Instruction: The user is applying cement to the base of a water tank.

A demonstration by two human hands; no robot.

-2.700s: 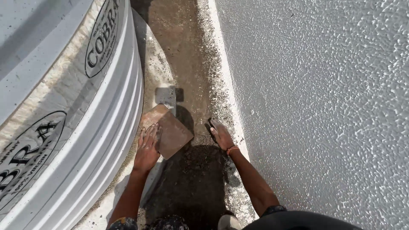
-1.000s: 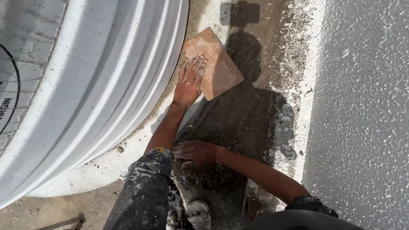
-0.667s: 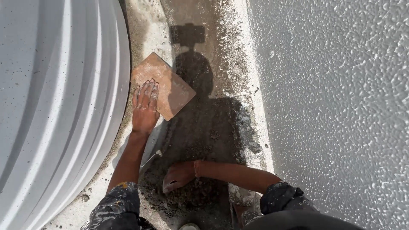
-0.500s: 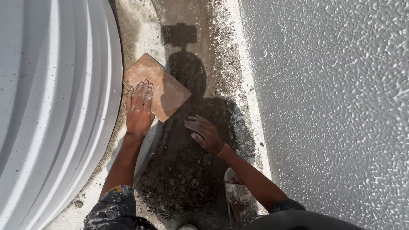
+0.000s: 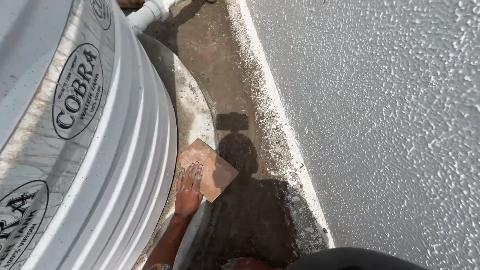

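My left hand (image 5: pixel 189 189) lies flat, fingers together, on the near left corner of a square terracotta tile (image 5: pixel 210 169). The tile rests tilted across the edge of a round concrete base (image 5: pixel 192 107) and the dirt ground beside it. Only a sliver of my right hand (image 5: pixel 245 263) shows at the bottom edge, low over the dark ground; its fingers are hidden. My own shadow falls over the tile's right side.
A big white ribbed water tank (image 5: pixel 85 150) fills the left. A white textured wall (image 5: pixel 380 120) fills the right, with a pale strip (image 5: pixel 280 130) at its foot. A white pipe (image 5: pixel 150 12) leaves the tank at the top. Gritty dirt ground (image 5: pixel 220 65) runs between.
My view has tilted up and away from my body. My right hand has pulled back from beside the tile to the bottom edge. My left hand stays pressed on the tile.
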